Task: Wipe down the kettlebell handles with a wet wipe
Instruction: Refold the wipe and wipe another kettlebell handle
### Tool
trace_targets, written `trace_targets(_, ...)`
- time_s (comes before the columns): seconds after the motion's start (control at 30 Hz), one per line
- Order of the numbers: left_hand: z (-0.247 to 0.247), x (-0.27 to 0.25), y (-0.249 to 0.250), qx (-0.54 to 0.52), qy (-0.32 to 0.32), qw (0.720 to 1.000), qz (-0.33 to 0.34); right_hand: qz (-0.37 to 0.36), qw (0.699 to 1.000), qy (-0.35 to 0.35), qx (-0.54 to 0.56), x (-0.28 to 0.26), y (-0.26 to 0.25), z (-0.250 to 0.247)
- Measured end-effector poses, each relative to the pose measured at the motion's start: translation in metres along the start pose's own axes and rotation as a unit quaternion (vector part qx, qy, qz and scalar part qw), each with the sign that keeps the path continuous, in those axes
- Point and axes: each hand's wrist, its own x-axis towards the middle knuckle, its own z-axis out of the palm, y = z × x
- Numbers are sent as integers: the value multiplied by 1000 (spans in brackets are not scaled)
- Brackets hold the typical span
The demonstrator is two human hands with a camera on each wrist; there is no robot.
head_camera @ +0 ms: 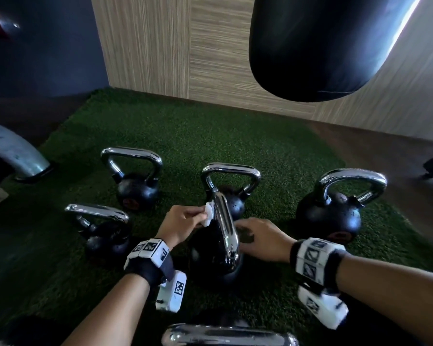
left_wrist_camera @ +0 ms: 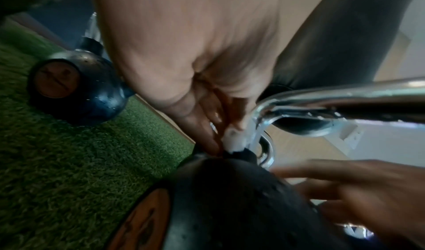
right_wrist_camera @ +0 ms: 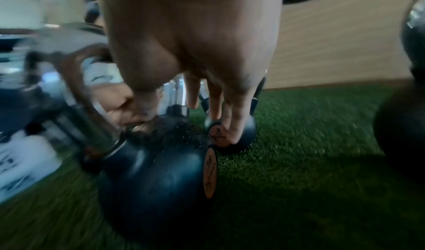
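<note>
Head view shows the left hand point(head_camera: 183, 222) with its grip pinched on a white wet wipe point(head_camera: 208, 214), pressed against the left leg of the chrome handle point(head_camera: 226, 231) of the nearest kettlebell point(head_camera: 210, 258), which stands on the green turf point(head_camera: 210, 136). Right hand point(head_camera: 263, 239) rests on that kettlebell's black body beside the handle, its grip loose, fingers relaxed and holding nothing. Four other kettlebells stand around on the turf, and a black punching bag point(head_camera: 323, 46) hangs above.

Both bare forearms are wearing black fabric wrist straps point(head_camera: 148, 267) carrying white blocks printed with black square markers. A white boxy camera unit point(head_camera: 171, 292) is hanging under each wrist.
</note>
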Motion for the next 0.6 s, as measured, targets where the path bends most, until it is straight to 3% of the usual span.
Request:
trace_targets(0.13, 6, 0, -1, 59, 49, 997, 32, 37, 984, -97, 148, 36, 8, 34)
trace_targets(0.27, 9, -2, 3, 31, 68, 996, 55, 65, 959, -65, 268, 39, 22, 68)
trace_targets(0.43, 13, 3, 18, -80, 94, 990, 74, 104, 939, -43, 325, 32, 21, 67)
trace_targets(0.6, 7, 10, 22, -134, 22, 990, -24, 113, 935, -43, 334, 25, 13, 61)
